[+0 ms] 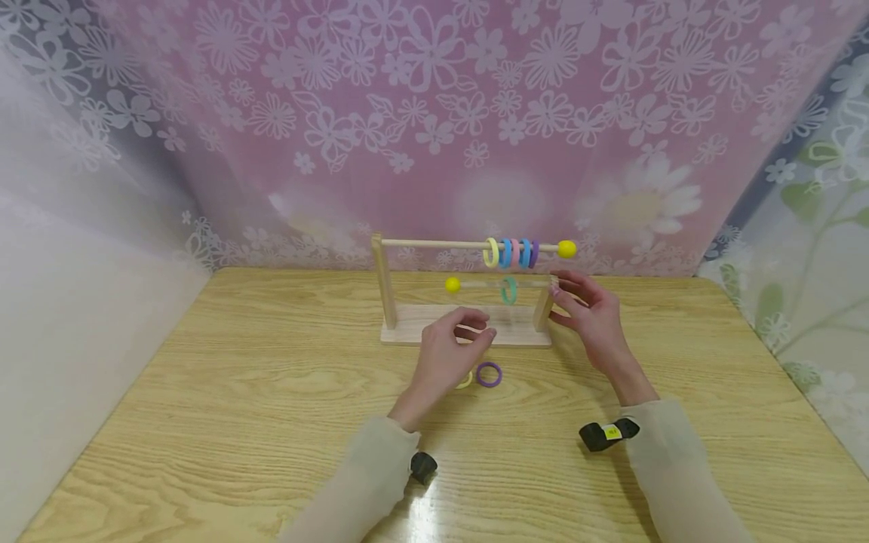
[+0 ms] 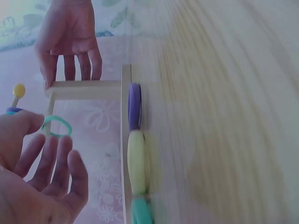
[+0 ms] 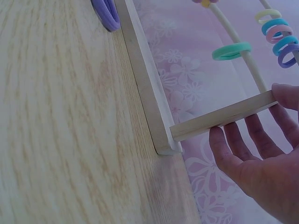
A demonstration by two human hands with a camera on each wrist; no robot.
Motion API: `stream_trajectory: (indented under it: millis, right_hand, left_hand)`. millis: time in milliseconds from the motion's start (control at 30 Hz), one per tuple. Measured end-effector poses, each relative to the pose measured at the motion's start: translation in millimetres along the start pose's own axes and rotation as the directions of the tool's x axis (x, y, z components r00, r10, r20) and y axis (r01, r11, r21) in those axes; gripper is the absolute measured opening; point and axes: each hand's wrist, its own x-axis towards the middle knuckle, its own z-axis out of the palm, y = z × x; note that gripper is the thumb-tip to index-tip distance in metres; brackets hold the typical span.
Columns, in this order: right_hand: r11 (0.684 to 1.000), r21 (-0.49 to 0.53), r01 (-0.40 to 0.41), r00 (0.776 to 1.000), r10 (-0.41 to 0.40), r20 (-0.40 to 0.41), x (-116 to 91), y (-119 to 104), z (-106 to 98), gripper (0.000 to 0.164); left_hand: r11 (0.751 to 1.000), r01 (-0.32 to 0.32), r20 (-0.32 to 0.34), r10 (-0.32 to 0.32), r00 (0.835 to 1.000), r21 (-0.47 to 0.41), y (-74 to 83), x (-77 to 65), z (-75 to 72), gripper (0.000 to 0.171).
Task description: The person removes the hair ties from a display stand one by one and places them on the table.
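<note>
My right hand (image 1: 596, 324) holds the short post (image 3: 224, 114) of a wooden rod stand (image 1: 406, 333), thumb at its top end and fingers along its side. A green ring (image 1: 509, 291) hangs on the lower rod, which ends in a yellow ball (image 1: 452, 284). In front of that rod is my left hand (image 1: 448, 351), fingers loosely bent, with nothing between them. On the table before the base lie a purple ring (image 1: 489, 375), a yellow ring (image 2: 137, 161) partly hidden by the left hand in the head view, and a green ring (image 2: 141, 211).
The stand's upper rod (image 1: 434, 243) carries several rings, yellow, blue, pink and purple, near its yellow end ball (image 1: 566, 249). A tall post (image 1: 384, 283) supports it at the left. A floral curtain (image 1: 434, 136) hangs behind the wooden table (image 1: 271, 377).
</note>
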Motion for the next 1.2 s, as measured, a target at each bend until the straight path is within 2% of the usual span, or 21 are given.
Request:
stream_trajectory:
  millis: [200, 433, 833, 1000, 1200]
  right_hand:
    - [1.000, 0.013, -0.005, 1.000, 0.005, -0.001, 0.6, 0.1, 0.4, 0.049]
    - [1.000, 0.023, -0.001, 1.000, 0.001, 0.000, 0.6, 0.4, 0.3, 0.050]
    - [0.997, 0.079, 0.009, 1.000, -0.009, -0.005, 2.5, 1.8, -0.1, 0.048]
    - [0.998, 0.060, 0.012, 1.000, -0.012, -0.008, 2.1, 1.6, -0.1, 0.048]
    - [1.000, 0.020, 0.010, 1.000, -0.010, 0.000, -0.3, 0.0, 0.0, 0.049]
  left_hand:
    - [0.997, -0.015, -0.116, 0.006, 0.993, -0.077, 4.7, 4.1, 10.7, 0.019]
    - [0.993, -0.013, -0.197, -0.010, 0.980, -0.119, 5.7, 9.9, 22.4, 0.017]
    - [0.979, -0.008, -0.288, -0.053, 0.956, -0.204, 7.9, 20.3, 44.2, 0.022]
    - [0.980, -0.018, -0.303, -0.043, 0.952, -0.198, 10.0, 24.1, 54.4, 0.027]
    - [0.977, -0.010, -0.338, -0.064, 0.939, -0.214, 8.9, 27.3, 64.0, 0.027]
